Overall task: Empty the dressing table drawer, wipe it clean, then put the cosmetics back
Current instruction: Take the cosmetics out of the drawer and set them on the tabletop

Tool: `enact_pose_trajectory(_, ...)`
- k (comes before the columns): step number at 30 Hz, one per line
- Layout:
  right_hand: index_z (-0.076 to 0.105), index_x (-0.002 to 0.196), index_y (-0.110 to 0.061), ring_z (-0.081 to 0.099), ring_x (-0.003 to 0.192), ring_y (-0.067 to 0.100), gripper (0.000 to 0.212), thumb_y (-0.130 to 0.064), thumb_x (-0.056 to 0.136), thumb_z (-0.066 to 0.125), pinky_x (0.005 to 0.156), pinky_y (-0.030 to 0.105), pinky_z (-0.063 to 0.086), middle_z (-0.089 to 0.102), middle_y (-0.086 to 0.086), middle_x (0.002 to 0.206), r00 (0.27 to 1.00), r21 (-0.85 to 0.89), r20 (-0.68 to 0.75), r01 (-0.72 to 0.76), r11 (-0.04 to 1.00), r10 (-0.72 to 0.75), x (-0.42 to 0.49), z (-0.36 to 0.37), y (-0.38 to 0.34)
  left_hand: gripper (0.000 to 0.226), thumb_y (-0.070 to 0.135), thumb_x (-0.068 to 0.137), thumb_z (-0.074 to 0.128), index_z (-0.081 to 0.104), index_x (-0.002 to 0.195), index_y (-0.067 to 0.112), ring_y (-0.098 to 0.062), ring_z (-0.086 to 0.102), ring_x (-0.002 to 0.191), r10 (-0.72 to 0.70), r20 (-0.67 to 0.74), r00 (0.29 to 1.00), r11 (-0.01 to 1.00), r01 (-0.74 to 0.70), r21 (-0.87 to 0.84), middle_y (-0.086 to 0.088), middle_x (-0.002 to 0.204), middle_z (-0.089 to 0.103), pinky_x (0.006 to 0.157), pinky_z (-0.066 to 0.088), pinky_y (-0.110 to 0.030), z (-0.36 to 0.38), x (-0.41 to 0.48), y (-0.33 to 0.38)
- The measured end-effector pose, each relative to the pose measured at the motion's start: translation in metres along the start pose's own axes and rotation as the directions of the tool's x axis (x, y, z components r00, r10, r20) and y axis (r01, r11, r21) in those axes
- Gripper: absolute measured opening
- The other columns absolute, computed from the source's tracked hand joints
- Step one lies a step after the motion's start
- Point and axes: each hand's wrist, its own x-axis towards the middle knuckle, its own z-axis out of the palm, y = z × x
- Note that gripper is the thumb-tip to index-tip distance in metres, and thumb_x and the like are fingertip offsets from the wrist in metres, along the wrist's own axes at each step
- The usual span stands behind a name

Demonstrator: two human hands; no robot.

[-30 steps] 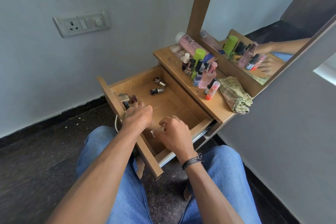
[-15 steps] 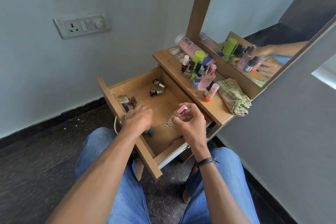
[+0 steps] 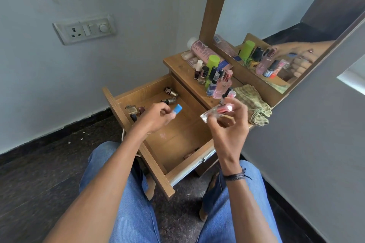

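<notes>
The wooden drawer (image 3: 158,165) stands pulled open in front of me. My left hand (image 3: 156,117) holds a small blue-capped item (image 3: 177,109) above the drawer's left part. My right hand (image 3: 230,124) grips a clear bottle with a pink cap (image 3: 217,112) over the drawer's right edge, beside the tabletop. Two nail polish bottles (image 3: 170,95) lie at the drawer's back. A brass-coloured item (image 3: 130,109) and a dark red bottle (image 3: 141,110) sit in its left corner. A thin stick-like item (image 3: 190,154) lies near the front right corner.
Several cosmetics bottles (image 3: 214,79) stand on the tabletop (image 3: 177,64) under a mirror (image 3: 276,31). A folded green cloth (image 3: 254,104) lies on the tabletop's right end. My knees in blue jeans flank the drawer. A wall socket (image 3: 85,29) sits at the left.
Both hands rose out of the drawer. The right hand lifted the pink-capped bottle up and right toward the tabletop. The left hand came up holding the blue-capped item.
</notes>
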Motion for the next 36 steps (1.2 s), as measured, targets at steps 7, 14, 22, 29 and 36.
enact_pose_trajectory(7, 0.059, 0.115, -0.012, 0.062, 0.089, 0.014, 0.041, 0.001, 0.08, 0.077, 0.081, 0.049, 0.057, 0.06, -0.016, 0.104, 0.965, -0.035, -0.255, 0.052, 0.998, -0.059, 0.013, -0.023, 0.01, 0.014, 0.023, 0.098, 0.068, 0.064, 0.111, 0.024, -0.016, 0.071, 0.096, 0.09, -0.208, 0.974, 0.898, -0.17, -0.406, 0.001, 0.109, 0.069, 0.087, 0.061, -0.035, 0.011, 0.006, 0.011)
enact_pose_trajectory(14, 0.058, 0.118, -0.008, 0.064, 0.092, 0.015, 0.044, -0.003, 0.079, 0.078, 0.079, 0.042, 0.057, 0.061, -0.026, 0.108, 0.966, -0.11, -0.226, 0.1, 0.989, -0.123, 0.008, -0.02, 0.019, 0.019, 0.012, 0.097, 0.067, 0.062, 0.101, 0.03, -0.014, 0.072, 0.094, 0.052, -0.399, 0.916, 0.842, -0.255, -0.476, 0.008, 0.103, 0.068, 0.093, 0.059, -0.041, 0.01, 0.031, 0.046)
enact_pose_trajectory(22, 0.057, 0.116, -0.015, 0.061, 0.088, 0.012, 0.046, 0.0, 0.078, 0.078, 0.082, 0.039, 0.056, 0.06, -0.016, 0.1, 0.957, -0.146, -0.278, 0.046, 0.988, -0.086, 0.023, -0.025, 0.028, 0.019, 0.014, 0.095, 0.071, 0.065, 0.113, 0.016, -0.006, 0.062, 0.092, 0.093, -0.502, 0.86, 0.883, -0.304, -0.356, 0.008, 0.102, 0.068, 0.084, 0.048, -0.021, 0.002, 0.084, 0.095)
enact_pose_trajectory(29, 0.057, 0.122, -0.013, 0.062, 0.092, 0.011, 0.048, -0.005, 0.081, 0.079, 0.087, 0.02, 0.05, 0.061, -0.01, 0.102, 0.975, -0.17, -0.216, 0.021, 0.985, -0.058, 0.029, -0.024, 0.041, 0.019, 0.012, 0.095, 0.07, 0.063, 0.111, 0.019, -0.008, 0.063, 0.095, 0.06, -0.444, 0.894, 0.919, -0.222, -0.324, 0.011, 0.102, 0.066, 0.082, 0.048, -0.022, 0.013, 0.104, 0.097)
enact_pose_trajectory(36, 0.053, 0.131, -0.014, 0.066, 0.094, 0.013, 0.052, -0.009, 0.086, 0.079, 0.088, 0.025, 0.056, 0.067, 0.004, 0.106, 0.986, -0.167, -0.164, -0.013, 0.986, -0.015, 0.029, -0.025, 0.053, 0.021, 0.014, 0.095, 0.07, 0.063, 0.114, 0.02, -0.011, 0.064, 0.099, 0.068, -0.415, 0.907, 0.927, -0.211, -0.309, 0.012, 0.102, 0.065, 0.096, 0.054, -0.036, 0.015, 0.108, 0.097)
